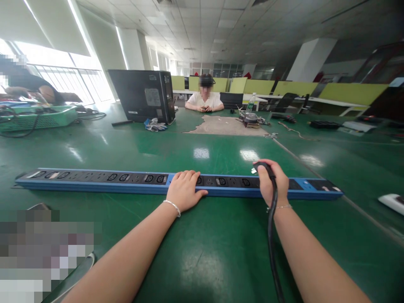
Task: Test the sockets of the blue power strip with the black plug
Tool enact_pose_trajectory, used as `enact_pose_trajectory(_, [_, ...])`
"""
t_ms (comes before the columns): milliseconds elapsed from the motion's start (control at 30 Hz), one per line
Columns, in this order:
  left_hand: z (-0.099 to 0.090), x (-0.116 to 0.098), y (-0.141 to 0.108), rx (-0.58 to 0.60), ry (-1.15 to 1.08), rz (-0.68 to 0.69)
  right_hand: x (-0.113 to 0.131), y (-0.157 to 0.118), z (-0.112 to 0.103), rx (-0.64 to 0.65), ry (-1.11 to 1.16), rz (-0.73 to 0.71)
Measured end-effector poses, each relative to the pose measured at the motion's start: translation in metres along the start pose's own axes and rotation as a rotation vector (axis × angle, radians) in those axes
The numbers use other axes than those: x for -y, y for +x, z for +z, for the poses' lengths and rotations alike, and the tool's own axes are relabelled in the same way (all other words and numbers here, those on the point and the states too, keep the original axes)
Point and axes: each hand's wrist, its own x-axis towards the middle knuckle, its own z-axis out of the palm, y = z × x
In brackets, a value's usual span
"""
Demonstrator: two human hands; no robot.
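Observation:
A long blue and black power strip (126, 180) lies across the green table, with rows of sockets on its upper face. My left hand (184, 190) rests flat over its middle, fingers stretched across the top and thumb apart along the front side. Raised over the right part of the strip, my right hand (275, 182) is closed around a black power plug (262, 165). Metal prongs show at the plug's left end, apart from the strip. The plug's black cable (272, 235) hangs down past my wrist to the bottom edge. My right hand hides some sockets behind it.
Across the table (158, 151) sits a person (205, 99). A black computer case (145, 94) and gloves (155, 125) stand at the back left, near a green basket (59, 115). Coiled parts (251, 118) lie at the back; a white object (391, 203) is at right.

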Motion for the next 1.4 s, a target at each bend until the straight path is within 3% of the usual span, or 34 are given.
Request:
enact_pose_trajectory(133, [0.000,0.001,0.000,-0.003,-0.012,0.000,-0.036,-0.001,-0.015,0.047,-0.026,0.100])
enact_pose_trajectory(300, [0.000,0.000,0.000,0.000,-0.018,-0.001,-0.052,-0.001,-0.017,0.232,-0.115,0.083])
enact_pose_trajectory(767, [0.000,-0.001,0.000,-0.004,-0.026,-0.005,-0.046,-0.001,-0.025,0.375,-0.220,-0.009])
enact_pose_trajectory(933, [0.002,0.000,0.000,-0.018,-0.022,0.005,-0.039,-0.009,-0.023,0.361,-0.313,-0.064])
enact_pose_trajectory(1200, [0.003,0.002,-0.001,-0.020,-0.018,0.014,-0.047,-0.014,-0.022,0.374,-0.353,-0.268])
enact_pose_trajectory(1400, [0.002,0.002,-0.001,-0.016,-0.013,0.010,-0.051,-0.017,-0.019,0.314,-0.349,-0.274])
